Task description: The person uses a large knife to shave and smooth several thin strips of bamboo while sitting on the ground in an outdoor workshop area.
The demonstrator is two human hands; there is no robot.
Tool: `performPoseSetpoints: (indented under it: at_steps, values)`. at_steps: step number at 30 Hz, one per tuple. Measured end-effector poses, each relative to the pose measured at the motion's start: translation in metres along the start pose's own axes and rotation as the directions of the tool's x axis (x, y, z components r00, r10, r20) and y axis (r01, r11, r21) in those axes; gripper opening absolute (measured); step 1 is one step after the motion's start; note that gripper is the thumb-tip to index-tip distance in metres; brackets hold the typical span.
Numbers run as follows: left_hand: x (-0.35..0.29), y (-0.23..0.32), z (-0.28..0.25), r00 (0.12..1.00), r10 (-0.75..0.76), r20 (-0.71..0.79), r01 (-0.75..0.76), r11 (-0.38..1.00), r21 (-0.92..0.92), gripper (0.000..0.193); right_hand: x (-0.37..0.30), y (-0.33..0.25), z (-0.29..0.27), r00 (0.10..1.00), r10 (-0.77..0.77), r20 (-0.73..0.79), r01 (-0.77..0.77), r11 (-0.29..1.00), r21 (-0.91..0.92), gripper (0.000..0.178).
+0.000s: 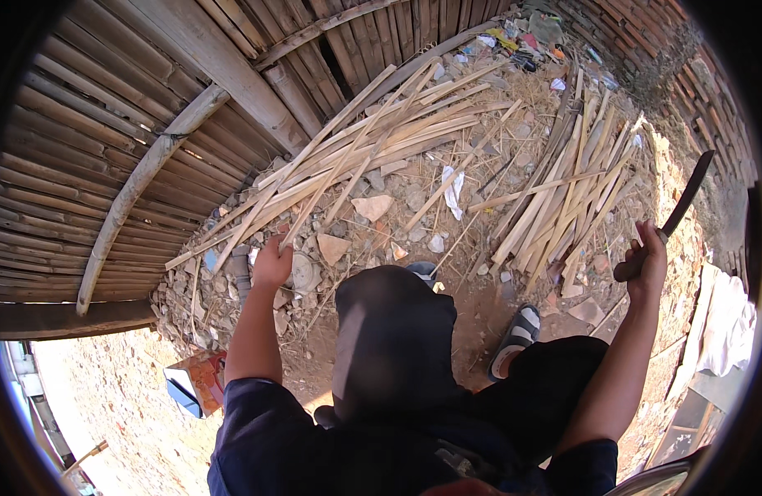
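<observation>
Black-clothed left knee [396, 339] rises nearest the camera, above bare brown ground [473, 310] strewn with stones and straw. Left of it, the left hand [273, 263] has its fingers curled round the near end of a long, pale, split-bamboo strip [315, 201], which slants toward the ground's far edge over a loose pile of similar pale strips [381, 153] beside the slatted bamboo wall [141, 174]. Out by the ground's right edge, the right hand [645, 258] has its fingers wrapped round the handle of a long, dark-bladed knife [689, 193], blade tilted up and well apart from the strip. Handling this well, I judge, means gripping the strip firmly, drawing it clear of its neighbours without snagging, minding splinters, and keeping the edge turned away from knee and left fingers.
</observation>
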State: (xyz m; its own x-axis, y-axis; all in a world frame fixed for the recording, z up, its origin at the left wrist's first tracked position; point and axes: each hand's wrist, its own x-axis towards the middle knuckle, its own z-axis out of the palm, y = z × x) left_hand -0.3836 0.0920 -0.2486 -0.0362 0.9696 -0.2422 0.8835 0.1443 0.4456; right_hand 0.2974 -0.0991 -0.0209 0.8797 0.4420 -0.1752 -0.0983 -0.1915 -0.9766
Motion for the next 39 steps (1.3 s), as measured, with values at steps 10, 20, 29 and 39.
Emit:
performPoseSetpoints:
  at_steps: [10,20,29,39]
  values:
    - [-0.109,0.198,-0.093,0.925,0.356,0.134,-0.224,0.795,-0.564,0.088,-0.055,-0.018,0.006,0.884,-0.272,0.38,0.358,0.917,-0.177,0.032]
    - [-0.174,0.323,-0.122,0.82,0.506,0.267,-0.248,0.735,-0.631,0.092,-0.059,-0.015,-0.04,0.761,-0.393,0.516,0.494,0.867,-0.068,0.026]
    - [-0.174,0.357,-0.06,0.768,0.584,0.263,-0.382,0.747,-0.544,0.064,-0.069,-0.032,-0.05,0.642,-0.49,0.591,0.725,0.637,-0.26,0.039]
    - [-0.131,0.405,-0.055,0.714,0.696,-0.079,-0.678,0.658,-0.328,0.06,-0.052,-0.019,-0.045,0.583,-0.627,0.517,0.812,0.485,-0.326,0.037]
